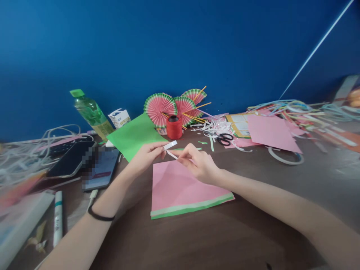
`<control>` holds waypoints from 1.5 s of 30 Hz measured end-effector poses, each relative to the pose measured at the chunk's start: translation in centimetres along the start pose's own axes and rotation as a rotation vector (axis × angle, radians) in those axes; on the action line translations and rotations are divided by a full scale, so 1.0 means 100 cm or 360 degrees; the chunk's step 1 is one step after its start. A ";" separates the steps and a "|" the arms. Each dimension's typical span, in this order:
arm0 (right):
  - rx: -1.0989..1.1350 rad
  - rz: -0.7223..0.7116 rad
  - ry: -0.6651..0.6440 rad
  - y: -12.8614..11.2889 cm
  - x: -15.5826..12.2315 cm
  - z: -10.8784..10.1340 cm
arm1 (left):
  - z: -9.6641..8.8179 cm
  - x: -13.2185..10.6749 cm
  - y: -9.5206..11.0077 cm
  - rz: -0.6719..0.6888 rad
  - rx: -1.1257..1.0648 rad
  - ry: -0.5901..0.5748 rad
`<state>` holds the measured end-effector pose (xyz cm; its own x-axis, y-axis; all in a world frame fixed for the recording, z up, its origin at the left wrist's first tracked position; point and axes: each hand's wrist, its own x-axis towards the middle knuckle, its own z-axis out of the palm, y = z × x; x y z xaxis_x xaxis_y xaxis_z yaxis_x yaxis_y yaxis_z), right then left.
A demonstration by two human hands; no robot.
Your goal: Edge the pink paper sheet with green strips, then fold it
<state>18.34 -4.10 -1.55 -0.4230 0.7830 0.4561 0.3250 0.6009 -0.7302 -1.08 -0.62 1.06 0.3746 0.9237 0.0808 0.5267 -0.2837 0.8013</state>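
My left hand and my right hand meet above the brown table, both pinching a thin white paper strip between thumb and fingers. The strip's free end sticks up to the right of my left fingertips. Right under the hands lies a pink sheet stacked on a green sheet whose pale and green edges show along its near side. A black band circles my left wrist.
A green sheet, a red thread spool, watermelon paper fans, black scissors and paper scraps lie behind. A green bottle, phones and cables sit left. A pink sheet and a tape ring lie right.
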 end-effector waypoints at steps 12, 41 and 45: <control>-0.0500 -0.0546 0.0070 0.003 -0.001 0.008 | 0.004 -0.001 0.002 0.0035 0.0204 0.0122; -0.0827 -0.0872 0.0034 0.021 -0.016 0.027 | -0.026 0.002 -0.013 -0.0219 0.0568 0.0762; -0.0692 -0.0717 -0.0004 0.024 -0.014 0.026 | -0.025 0.001 -0.017 -0.0321 0.0868 0.0552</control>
<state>17.52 -4.18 -5.25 -0.6008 0.4372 0.6692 0.4285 0.8829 -0.1920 -3.81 0.62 1.19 0.0100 0.9755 0.2198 0.9045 -0.1026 0.4141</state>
